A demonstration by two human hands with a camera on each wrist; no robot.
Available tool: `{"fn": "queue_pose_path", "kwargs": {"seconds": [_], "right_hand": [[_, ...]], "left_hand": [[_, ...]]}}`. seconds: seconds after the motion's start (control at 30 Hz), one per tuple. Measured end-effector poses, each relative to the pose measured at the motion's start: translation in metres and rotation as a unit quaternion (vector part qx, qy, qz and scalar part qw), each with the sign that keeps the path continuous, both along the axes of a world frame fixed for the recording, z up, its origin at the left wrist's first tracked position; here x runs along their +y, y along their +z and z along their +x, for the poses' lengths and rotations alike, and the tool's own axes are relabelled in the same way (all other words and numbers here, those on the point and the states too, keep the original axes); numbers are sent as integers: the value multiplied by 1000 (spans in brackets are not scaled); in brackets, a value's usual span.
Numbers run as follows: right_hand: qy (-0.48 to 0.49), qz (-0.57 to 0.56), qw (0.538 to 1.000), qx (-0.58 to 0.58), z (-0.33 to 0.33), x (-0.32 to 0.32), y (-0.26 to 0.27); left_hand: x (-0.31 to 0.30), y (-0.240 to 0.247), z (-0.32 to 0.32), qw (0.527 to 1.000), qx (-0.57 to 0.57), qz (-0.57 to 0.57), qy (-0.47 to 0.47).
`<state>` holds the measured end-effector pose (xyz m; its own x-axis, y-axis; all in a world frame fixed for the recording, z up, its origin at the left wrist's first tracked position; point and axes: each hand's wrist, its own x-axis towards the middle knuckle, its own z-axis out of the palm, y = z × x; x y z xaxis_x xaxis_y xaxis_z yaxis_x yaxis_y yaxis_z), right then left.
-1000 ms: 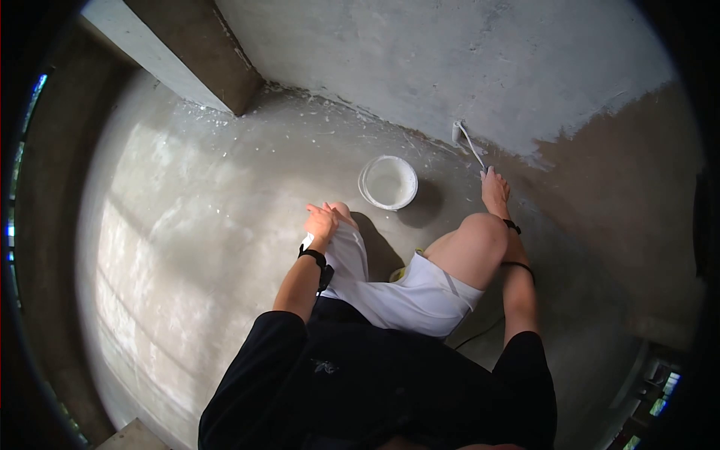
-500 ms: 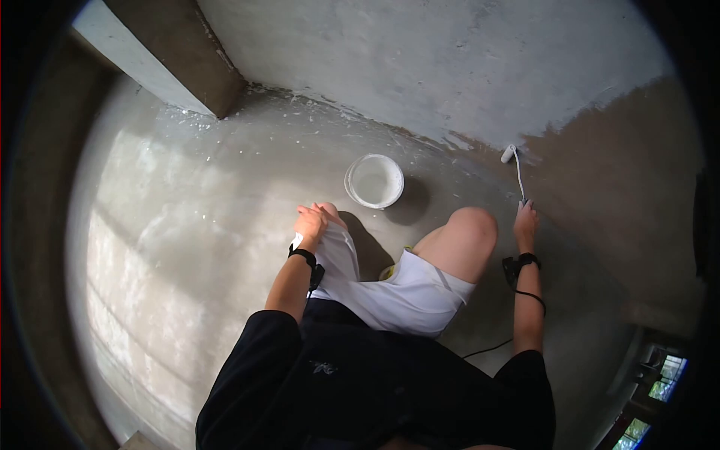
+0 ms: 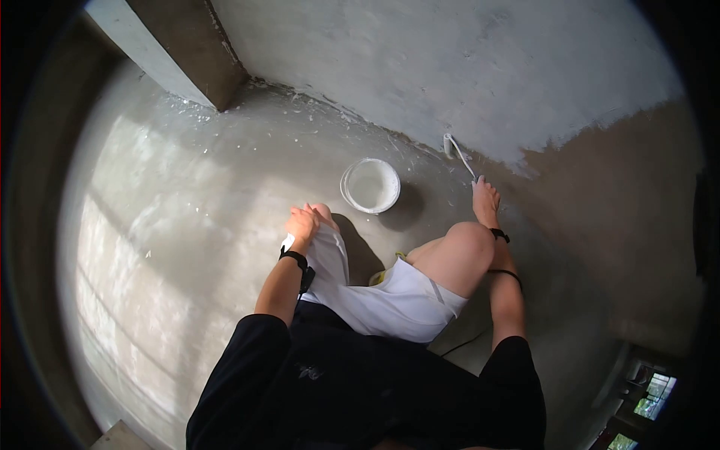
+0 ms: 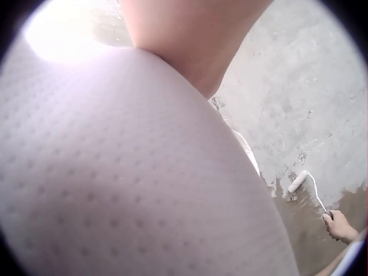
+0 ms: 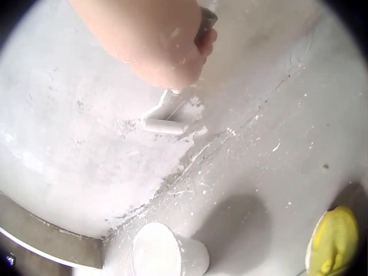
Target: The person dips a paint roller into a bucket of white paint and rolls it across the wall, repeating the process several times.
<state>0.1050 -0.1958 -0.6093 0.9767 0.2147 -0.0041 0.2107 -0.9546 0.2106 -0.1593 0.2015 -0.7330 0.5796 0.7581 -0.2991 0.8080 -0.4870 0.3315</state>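
Observation:
A paint roller with a white sleeve and bent wire frame sits against the low part of the wall, near where it meets the floor. My right hand grips its handle, the arm reaching out past my right knee. In the right wrist view the roller sleeve lies along the wall just above a brown uncoated strip. My left hand rests on my left knee and holds nothing. A white bucket of pale paint stands on the floor between my knees and the wall.
White coating covers much of the wall; a brown uncoated area spreads to the right. A pillar juts out at the far left. White specks dot the concrete floor. A yellow shoe shows beside the bucket's shadow.
My right hand swung the roller right to the coating's edge half a second ago, then back left along the wall's base. My left hand has stayed on the knee.

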Motion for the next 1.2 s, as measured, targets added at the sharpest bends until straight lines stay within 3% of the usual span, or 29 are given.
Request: {"fn": "queue_pose_path", "kwargs": {"seconds": [0.17,0.27,0.5,0.67,0.77,1.03,1.2], "right_hand": [[50,-16,999,0,16,39,-26],[21,-20,1000,-12,9,29,-38],[-47,-20,998,-37,-27,-61,-10],[-195,4,980,-24,-39,-140,7],[-205,4,977,-51,-46,-167,16],[-218,9,976,-3,-47,-134,19],[-128,33,990,41,-32,-70,-2]], "left_hand": [[-3,5,0,1000,13,12,-5],[-1,0,-2,999,26,14,-14],[2,-9,3,999,35,-26,-32],[1,-18,4,998,47,-27,-22],[-1,-10,8,998,47,-14,-29],[-2,1,9,998,58,2,-4],[0,-13,5,999,33,9,0]]}}
